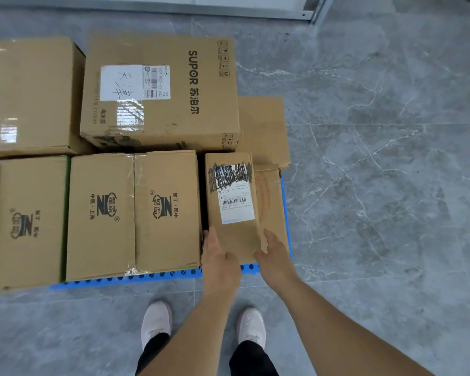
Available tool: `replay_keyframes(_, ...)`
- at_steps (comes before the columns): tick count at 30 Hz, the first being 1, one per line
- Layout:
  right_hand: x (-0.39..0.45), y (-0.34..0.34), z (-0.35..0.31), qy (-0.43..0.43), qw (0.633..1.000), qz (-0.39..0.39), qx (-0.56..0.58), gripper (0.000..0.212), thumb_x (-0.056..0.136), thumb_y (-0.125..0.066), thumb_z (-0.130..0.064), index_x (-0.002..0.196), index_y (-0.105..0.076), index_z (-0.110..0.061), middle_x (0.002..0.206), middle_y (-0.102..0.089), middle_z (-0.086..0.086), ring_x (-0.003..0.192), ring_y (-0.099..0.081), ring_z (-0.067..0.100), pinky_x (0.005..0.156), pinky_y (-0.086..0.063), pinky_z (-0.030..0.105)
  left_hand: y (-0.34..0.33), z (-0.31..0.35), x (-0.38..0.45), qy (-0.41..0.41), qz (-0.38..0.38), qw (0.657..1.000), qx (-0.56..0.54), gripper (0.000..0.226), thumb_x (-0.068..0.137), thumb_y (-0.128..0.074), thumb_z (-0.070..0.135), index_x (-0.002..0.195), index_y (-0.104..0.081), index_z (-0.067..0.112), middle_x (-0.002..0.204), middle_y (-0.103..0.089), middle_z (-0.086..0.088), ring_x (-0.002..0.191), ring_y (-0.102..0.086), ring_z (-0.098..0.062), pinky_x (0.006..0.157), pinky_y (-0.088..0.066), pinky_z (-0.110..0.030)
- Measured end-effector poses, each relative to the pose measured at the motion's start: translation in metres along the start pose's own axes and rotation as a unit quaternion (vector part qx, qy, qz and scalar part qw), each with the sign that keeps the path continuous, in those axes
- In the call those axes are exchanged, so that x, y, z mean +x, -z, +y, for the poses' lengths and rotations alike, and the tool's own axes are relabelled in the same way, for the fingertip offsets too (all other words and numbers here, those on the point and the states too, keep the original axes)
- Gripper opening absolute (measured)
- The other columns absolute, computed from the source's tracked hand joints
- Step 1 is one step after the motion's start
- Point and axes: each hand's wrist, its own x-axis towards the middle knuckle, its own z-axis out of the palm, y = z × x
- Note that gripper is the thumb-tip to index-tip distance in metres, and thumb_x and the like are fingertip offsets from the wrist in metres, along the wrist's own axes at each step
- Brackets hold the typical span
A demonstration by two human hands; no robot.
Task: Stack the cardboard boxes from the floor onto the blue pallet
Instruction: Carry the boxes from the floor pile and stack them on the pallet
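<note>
Cardboard, a narrow brown labelled box point(232, 202) sits on the blue plastic pallet point(152, 276); both hands, left point(219, 257) and right point(275, 253), press it flat-fingered, seating it; next likely squaring it against its neighbour

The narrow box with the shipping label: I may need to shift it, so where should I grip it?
Judging by its pose, take the narrow box by its two long sides at the near end, from above. It lies lengthwise away from you; the left hand and right hand already sit at those near corners.
</note>
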Motion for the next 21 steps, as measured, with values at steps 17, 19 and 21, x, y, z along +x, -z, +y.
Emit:
replay_keyframes(17,-0.202,0.019,-0.117,0.109,0.981,-0.027,-0.16,0.048,0.096,-0.043,-0.022,0.142,-0.032,-0.017,0.142,-0.036,0.006,0.11,-0.051,0.018,0.078,-0.044,0.025,0.149,0.05,-0.159,0.023,0.07,0.994,-0.082,0.056,0.095,-0.047,0.021,0.146,-0.025,0.024,0.142,-0.045,-0.001,0.128,-0.044,-0.019,0.106,-0.035,-0.038)
replay_keyframes(19,-0.224,0.009,-0.134,0.13,0.974,-0.035,-0.183,0.046,0.096,-0.043,-0.024,0.141,-0.034,-0.017,0.14,-0.038,0.006,0.102,-0.051,0.016,0.071,-0.042,0.023,0.172,0.049,-0.176,0.029,0.086,0.99,-0.105,0.059,0.095,-0.049,0.021,0.147,-0.022,0.026,0.145,-0.041,0.0,0.13,-0.042,-0.019,0.106,-0.034,-0.038)
replay_keyframes(21,-0.242,-0.001,-0.151,0.155,0.967,-0.043,-0.196,0.048,0.095,-0.042,-0.025,0.142,-0.034,-0.019,0.141,-0.038,0.004,0.096,-0.05,0.014,0.068,-0.041,0.022,0.195,0.047,-0.19,0.026,0.106,0.989,-0.101,0.063,0.094,-0.051,0.023,0.148,-0.019,0.025,0.149,-0.036,-0.001,0.132,-0.039,-0.02,0.107,-0.033,-0.039)
